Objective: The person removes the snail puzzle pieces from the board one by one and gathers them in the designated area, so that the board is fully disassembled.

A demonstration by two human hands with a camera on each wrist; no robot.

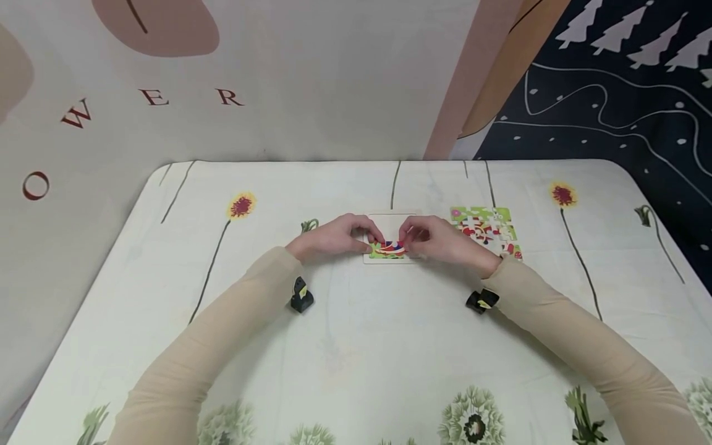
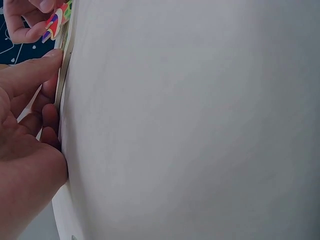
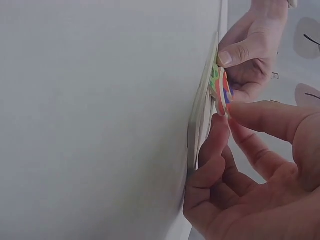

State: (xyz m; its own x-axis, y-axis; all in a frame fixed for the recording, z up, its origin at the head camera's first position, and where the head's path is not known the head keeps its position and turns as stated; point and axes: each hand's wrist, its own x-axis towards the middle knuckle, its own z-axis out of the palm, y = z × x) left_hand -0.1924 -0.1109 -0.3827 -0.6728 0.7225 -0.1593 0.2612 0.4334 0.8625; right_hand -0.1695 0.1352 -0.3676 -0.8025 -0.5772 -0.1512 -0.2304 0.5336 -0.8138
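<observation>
A pale, flat puzzle tray [image 1: 384, 261] lies on the table, with a strip of colourful jigsaw pieces [image 1: 386, 250] at its lower side. My right hand [image 1: 436, 240] pinches a red, white and blue puzzle piece [image 3: 223, 95] between thumb and finger, tilted up at the tray. From the other side, my left hand [image 1: 342, 236] rests on the tray's left part, its thumb [image 3: 227, 58] touching the green end of the strip. Its other fingers bend loosely over the tray. The left wrist view shows the tray edge [image 2: 64, 75] beside this hand. Fingers hide some of the pieces.
To the right of the tray lies a group of green, red and white jigsaw pieces [image 1: 485, 225], partly behind my right wrist. A white flower-print cloth [image 1: 361, 346] covers the table. Printed hangings [image 1: 334, 93] stand along its far edge.
</observation>
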